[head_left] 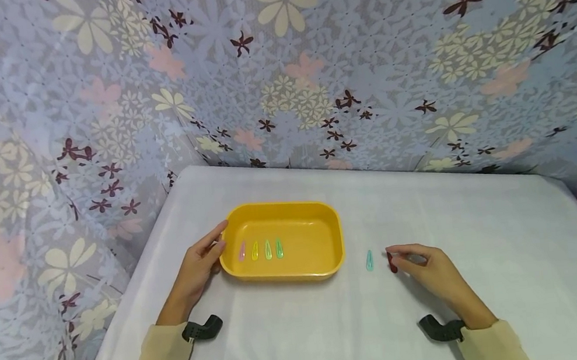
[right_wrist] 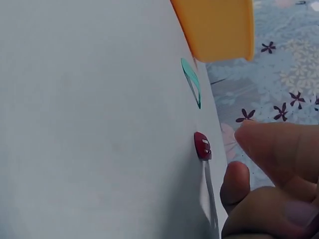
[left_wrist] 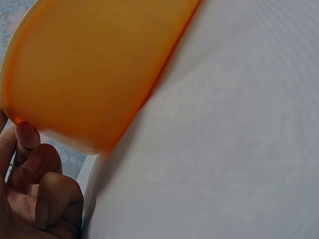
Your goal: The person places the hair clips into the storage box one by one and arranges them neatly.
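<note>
My left hand (head_left: 203, 262) holds the left end of a yellow tray (head_left: 298, 273), fingertips against its outer wall (left_wrist: 94, 89). Inside the tray, snap hair clips stand in a row: pink (head_left: 242, 251), yellow (head_left: 255, 251), pale green (head_left: 267, 249) and green (head_left: 279, 248). Right of the tray, a turquoise snap hair clip (head_left: 369, 260) lies on the white cloth. My right hand (head_left: 426, 265) is over a small dark red clip-like piece (right_wrist: 202, 146). In the right wrist view, its thumb and forefinger are parted, with the red piece beside them.
White cloth (head_left: 294, 332) covers the table. Patterned floral fabric (head_left: 279, 87) hangs behind and at the left. A black wrist camera (head_left: 202, 328) sits on the left wrist and another black camera (head_left: 441, 328) on the right.
</note>
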Tool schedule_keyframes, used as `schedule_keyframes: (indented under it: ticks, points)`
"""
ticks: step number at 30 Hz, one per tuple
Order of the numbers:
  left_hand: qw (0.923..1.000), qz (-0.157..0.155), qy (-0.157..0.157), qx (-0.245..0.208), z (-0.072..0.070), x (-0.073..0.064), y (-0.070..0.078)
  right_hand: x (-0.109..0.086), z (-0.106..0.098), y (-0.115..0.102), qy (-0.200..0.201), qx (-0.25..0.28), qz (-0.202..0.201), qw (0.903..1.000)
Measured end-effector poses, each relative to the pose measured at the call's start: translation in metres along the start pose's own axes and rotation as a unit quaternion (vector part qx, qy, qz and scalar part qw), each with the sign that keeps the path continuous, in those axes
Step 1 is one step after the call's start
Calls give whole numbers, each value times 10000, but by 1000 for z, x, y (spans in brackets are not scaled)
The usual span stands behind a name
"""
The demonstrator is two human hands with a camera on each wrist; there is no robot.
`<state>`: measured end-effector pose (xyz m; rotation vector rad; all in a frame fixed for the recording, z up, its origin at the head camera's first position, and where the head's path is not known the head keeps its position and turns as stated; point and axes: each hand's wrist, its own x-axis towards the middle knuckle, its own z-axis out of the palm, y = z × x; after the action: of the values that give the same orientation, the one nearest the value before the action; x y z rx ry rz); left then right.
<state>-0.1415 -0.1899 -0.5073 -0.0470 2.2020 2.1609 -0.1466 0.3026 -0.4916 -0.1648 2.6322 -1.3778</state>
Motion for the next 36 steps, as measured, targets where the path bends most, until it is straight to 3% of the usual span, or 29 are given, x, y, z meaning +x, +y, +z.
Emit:
schedule_keyframes:
  ticks: [11, 15, 18, 21, 28, 36]
  points:
    - [9999, -32, -106, 21, 7, 4, -1, -7, 0, 9, 380, -287, -51, 9989]
    - [10000, 1, -61, 67, 6, 3, -1, -6, 5, 9, 643, -677, -479, 9945]
    - [10000, -11, 61, 62, 2, 1, -1, -3, 12, 8, 862, -1038, -991, 9859]
    - [9999, -90, 74, 70, 2, 1, 0, -4, 16, 5, 1072, -1234, -1232, 9788]
    - [9998, -148, 94, 123, 3, 1, 1, -3, 18, -2, 1054, -1471, -1084, 9775]
    - [9997, -139, 133, 149, 4, 0, 3, -4, 17, -3, 941, -1318, -1089, 9808]
